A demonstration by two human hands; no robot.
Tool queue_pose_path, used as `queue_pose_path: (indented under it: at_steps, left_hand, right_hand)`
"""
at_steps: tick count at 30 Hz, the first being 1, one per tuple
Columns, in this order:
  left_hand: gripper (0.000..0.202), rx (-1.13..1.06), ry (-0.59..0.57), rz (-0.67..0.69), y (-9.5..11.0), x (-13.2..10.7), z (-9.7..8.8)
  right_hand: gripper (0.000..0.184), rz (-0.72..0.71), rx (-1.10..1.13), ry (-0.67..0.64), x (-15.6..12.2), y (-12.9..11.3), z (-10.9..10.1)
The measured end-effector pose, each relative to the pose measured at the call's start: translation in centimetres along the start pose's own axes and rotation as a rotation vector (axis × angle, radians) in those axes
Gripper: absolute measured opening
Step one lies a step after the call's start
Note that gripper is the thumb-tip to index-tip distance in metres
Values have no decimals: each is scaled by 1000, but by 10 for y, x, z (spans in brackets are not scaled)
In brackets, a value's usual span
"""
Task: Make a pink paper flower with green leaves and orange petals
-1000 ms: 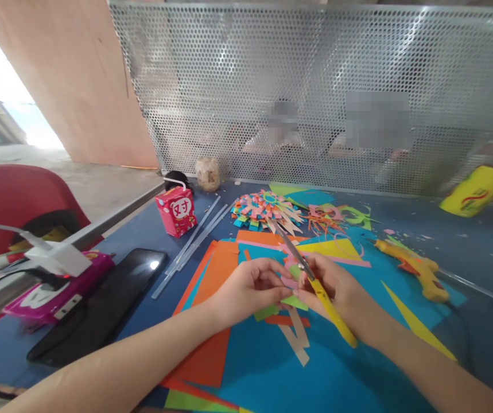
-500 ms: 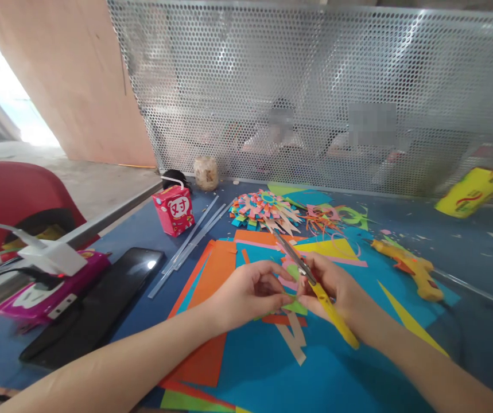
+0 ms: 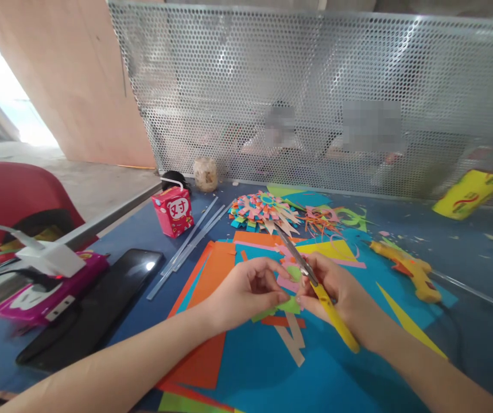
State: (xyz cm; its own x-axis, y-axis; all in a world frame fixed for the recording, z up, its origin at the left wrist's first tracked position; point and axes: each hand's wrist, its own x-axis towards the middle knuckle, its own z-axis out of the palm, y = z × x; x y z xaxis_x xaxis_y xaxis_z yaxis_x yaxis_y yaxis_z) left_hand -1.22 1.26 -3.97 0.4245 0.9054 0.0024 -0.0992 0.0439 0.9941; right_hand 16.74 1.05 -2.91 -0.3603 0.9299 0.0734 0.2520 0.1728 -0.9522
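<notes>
Two bare forearms (image 3: pixel 134 354), bare hands (image 3: pixel 246 289)

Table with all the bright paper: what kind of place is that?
It looks like a craft workspace, maybe a workshop or classroom; I can't tell which. The clues are the yellow-handled scissors, the yellow glue gun and the colourful fringed paper.

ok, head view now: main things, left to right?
Black smartphone → red drink carton → jar → left hand → right hand holding yellow-handled scissors → yellow glue gun → yellow printed packet.
</notes>
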Motion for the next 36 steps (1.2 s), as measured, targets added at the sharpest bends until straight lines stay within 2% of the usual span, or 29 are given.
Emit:
queue_pose_path:
  at_steps: [6,10,14,17,21,24,27,31,36]
  left_hand:
    - [35,-69,-9,-41,2,2,-4]
    - [25,-73,108,-10,5,4,-4]
    - [29,-115,194,25,7,4,-2]
    - [34,-155,198,-7,6,5,0]
    - [37,-231,138,-59,2,5,5]
    - [35,-276,164,-55,3,5,8]
    - [28,-265,248,3,8,3,6]
    - [21,-291,367,167,19,-2,-1]
    - [23,-400,434,273,26,-6,-6]
  right_hand:
    - [31,10,59,87,2,-4,1]
    - [33,2,89,143,5,4,5]
    - [28,-8,85,212,5,15,10]
    - [26,-8,58,253,3,16,11]
    - [30,-11,23,269,3,13,9]
    - [36,17,-16,248,2,10,7]
    - [35,18,-9,228,-1,2,5]
    - [21,40,-153,98,-8,-13,4]
    - [21,65,-155,166,-13,-10,10]
